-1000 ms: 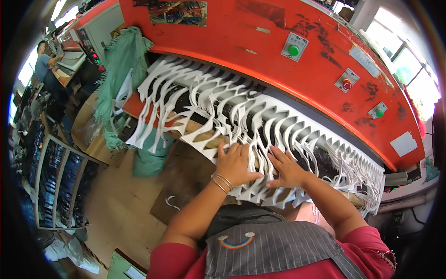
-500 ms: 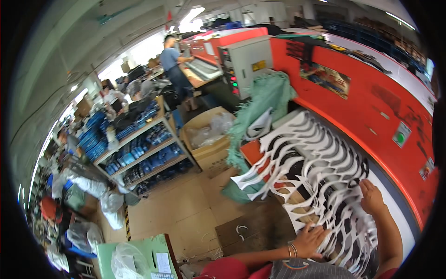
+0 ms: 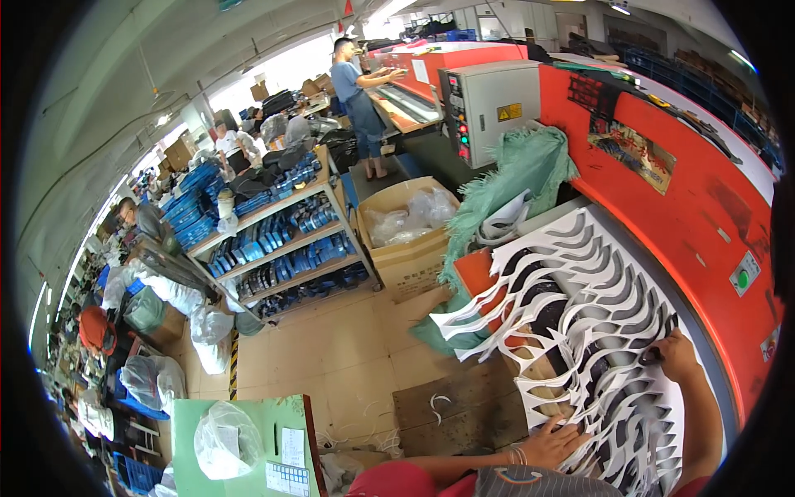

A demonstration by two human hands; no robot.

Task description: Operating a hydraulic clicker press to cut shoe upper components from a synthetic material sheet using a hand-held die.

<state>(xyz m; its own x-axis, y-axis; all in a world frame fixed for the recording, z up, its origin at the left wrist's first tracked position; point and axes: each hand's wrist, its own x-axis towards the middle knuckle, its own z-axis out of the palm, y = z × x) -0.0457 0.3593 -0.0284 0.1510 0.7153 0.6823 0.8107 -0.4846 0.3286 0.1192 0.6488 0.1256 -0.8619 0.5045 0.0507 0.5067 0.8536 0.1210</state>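
- While the left hand [image 3: 553,446] lies on the white sheet [image 3: 596,291] at the bottom of the frame, right of centre, the right hand [image 3: 677,356] is at the sheet's opposite margin, toward the right edge of the frame; much of the sheet's width lies between them.
- Most of the sheet stretches away from the left hand toward the top of the frame; its long axis runs from upper centre-right to lower right, alongside the red machine [image 3: 691,195].
- The strips run across that axis, from the machine side down toward the lower left. For the strips at the far end, neither hand is close; for the lower ones, the left hand is nearer.
- The left hand is palm down, fingers loosely spread over the strips; the right hand has bent fingers, and I cannot tell whether it pinches the margin.
- The sheet fills the lower right of the frame, partly over a red board [image 3: 474,277], with its upper-left tips jutting past.
- It looks thin and limp, cut into wavy, S-shaped ribbons with pointed gaps; dark surface shows through. Some ribbons look grey, perhaps from shade, and the lower ones bunch and overlap.
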